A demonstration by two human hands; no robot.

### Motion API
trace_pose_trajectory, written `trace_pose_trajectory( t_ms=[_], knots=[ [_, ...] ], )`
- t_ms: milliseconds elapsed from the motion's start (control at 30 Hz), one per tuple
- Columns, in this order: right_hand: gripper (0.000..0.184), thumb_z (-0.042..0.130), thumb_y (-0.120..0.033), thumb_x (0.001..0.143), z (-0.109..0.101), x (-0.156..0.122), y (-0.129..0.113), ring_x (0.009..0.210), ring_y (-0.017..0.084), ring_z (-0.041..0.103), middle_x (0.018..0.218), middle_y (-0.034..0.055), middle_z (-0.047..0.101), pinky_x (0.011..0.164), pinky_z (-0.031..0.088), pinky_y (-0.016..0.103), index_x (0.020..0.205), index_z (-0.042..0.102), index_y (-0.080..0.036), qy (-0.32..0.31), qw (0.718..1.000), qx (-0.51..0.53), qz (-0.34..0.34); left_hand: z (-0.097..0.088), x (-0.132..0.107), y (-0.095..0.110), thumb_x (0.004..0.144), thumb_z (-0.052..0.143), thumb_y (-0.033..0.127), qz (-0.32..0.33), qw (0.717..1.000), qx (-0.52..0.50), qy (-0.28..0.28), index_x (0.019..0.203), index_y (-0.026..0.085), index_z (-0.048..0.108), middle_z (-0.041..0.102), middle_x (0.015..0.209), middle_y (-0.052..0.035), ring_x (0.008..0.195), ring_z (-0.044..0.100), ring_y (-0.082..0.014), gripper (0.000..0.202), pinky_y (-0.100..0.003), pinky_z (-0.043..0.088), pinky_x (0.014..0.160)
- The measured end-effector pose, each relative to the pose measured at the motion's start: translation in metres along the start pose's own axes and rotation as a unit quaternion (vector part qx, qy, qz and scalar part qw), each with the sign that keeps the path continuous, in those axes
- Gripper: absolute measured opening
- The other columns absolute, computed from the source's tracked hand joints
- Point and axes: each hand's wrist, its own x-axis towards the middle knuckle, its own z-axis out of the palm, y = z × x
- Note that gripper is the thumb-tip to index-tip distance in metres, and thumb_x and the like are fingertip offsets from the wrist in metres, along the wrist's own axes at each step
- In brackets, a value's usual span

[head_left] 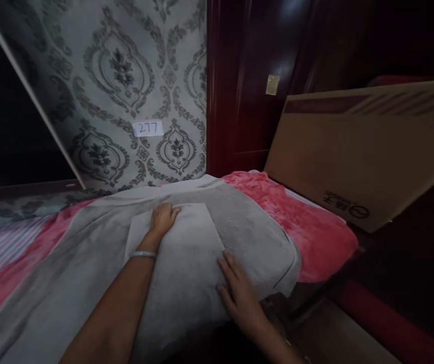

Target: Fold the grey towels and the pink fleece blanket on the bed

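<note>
While left hand (162, 218), right hand (239, 293) press grey towel (190, 242), fingers (226, 264) open, near edge dark

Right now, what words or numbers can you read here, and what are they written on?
"277": on a small white label stuck to the patterned wallpaper.
On the cardboard box, dark print and a round mark: upside down and too blurred to read.

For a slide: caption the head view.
Left hand and right hand lie flat on a folded grey towel over a pink blanket, cardboard box at right.
</note>
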Motion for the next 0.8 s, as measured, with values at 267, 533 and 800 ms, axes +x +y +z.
trace_pose_trajectory(
  t_ms=[267, 533, 800],
  knots=[
    [0.073, 0.053, -0.029, 0.09, 0.007, -0.028, 0.024, 0.139, 0.026, 0.051, 0.152, 0.0125, 0.053, 0.115, 0.043, 0.048, 0.16, 0.033, -0.023, 0.071, 0.965, 0.223, 0.115, -0.014, -0.01, 0.005, 0.097, 0.041, 0.04, 0.02, 0.99, -0.015, 0.137, 0.097, 0.016, 0.063, 0.068, 0.102, -0.02, 0.105, 0.061, -0.0346, 0.032, -0.047, 0.042, 0.094],
    [0.045, 0.073, -0.045, 0.074, -0.021, -0.007, 0.019, 0.107, 0.034, 0.066, 0.111, 0.011, 0.075, 0.101, 0.049, 0.052, 0.111, 0.073, -0.02, -0.011, 0.917, 0.356, 0.179, -0.081, -0.017, 0.015, 0.098, 0.044, 0.049, 0.101, 0.961, -0.006, 0.258, 0.092, 0.019, 0.058, 0.066, 0.097, -0.0159, 0.1, 0.059, -0.0327, 0.034, -0.044, 0.042, 0.087],
    [0.051, 0.08, -0.054, 0.074, -0.014, -0.046, -0.022, 0.118, 0.031, 0.064, 0.121, 0.0063, 0.073, 0.098, 0.052, 0.047, 0.116, 0.071, -0.027, -0.029, 0.614, 0.734, 0.287, -0.13, -0.036, 0.03, 0.097, 0.044, 0.06, 0.109, 0.951, -0.058, 0.284, 0.096, 0.019, 0.056, 0.063, 0.1, -0.0134, 0.109, 0.057, -0.031, 0.043, -0.044, 0.04, 0.098]
  ],
)
